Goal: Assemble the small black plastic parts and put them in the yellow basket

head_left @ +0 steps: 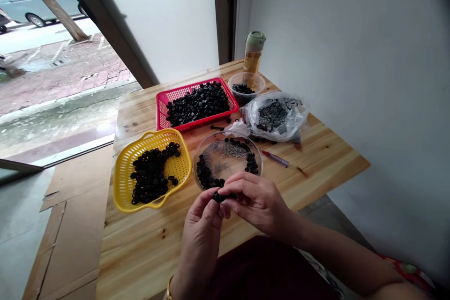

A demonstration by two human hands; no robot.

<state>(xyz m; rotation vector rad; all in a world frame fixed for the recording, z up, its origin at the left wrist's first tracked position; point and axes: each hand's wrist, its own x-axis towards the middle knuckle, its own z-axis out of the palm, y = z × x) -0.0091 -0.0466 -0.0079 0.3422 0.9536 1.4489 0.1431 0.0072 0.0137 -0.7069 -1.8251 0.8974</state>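
Both hands meet just in front of a round clear tray (260,168). A small black round part (218,197) is pinched between the thumb and finger of my left hand (204,229). My right hand (258,201) has its fingers closed on a black piece at the same spot, partly hidden by the fingers. Inside the tray, black round parts line the edge around many thin metal pieces (228,150). To the left stands a yellow basket (121,173) with black parts; behind, a red basket (161,112) holds many black discs.
A clear bag (298,117) of dark pieces lies at the right, near a clear bowl (260,85) and a bottle (253,54). A red-tipped screwdriver-like tool (276,158) lies right of the tray. A wall borders the table's right side.
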